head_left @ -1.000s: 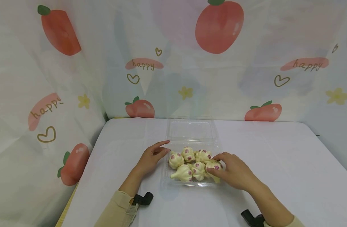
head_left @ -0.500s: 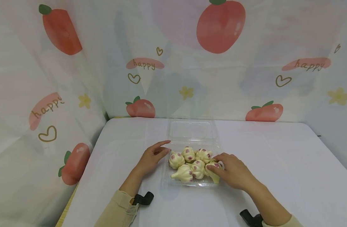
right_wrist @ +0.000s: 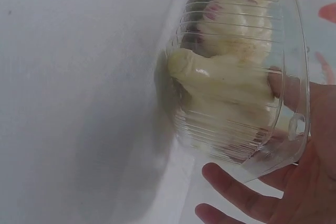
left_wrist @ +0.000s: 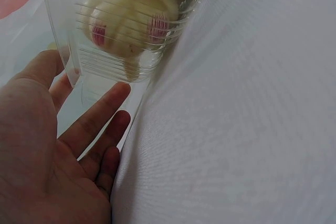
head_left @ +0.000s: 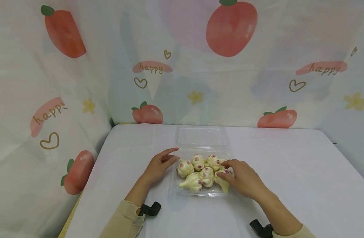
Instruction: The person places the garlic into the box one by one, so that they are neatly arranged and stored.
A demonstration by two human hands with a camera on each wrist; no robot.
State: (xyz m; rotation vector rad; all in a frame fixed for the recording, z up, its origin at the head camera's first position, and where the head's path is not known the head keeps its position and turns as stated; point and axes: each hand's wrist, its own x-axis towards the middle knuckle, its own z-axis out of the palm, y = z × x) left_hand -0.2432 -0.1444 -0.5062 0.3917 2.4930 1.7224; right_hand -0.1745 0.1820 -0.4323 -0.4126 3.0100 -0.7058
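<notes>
A clear plastic box (head_left: 196, 194) stands on the table with several garlic bulbs (head_left: 191, 182) in it, cream with purple patches. Its hinged lid (head_left: 201, 136) lies folded back on the far side. My right hand (head_left: 244, 178) reaches over the right rim and holds the front right garlic bulb (head_left: 222, 185) between thumb and fingers; the stem points toward the front. In the right wrist view this bulb (right_wrist: 226, 82) shows through the ribbed wall. My left hand (head_left: 156, 168) rests at the left rim, fingers loosely extended, thumb at the edge (left_wrist: 58, 35).
A white cloth covers the table (head_left: 125, 145). Behind and to the left hangs a curtain (head_left: 182, 79) with fruit prints. A black wrist mount (head_left: 150, 209) sits on the left forearm, another black mount (head_left: 260, 228) on the right.
The held garlic bulb has turned and shifted slightly left, its stem now showing more toward the front. My right hand has moved a little left with it; the left hand has stayed put.
</notes>
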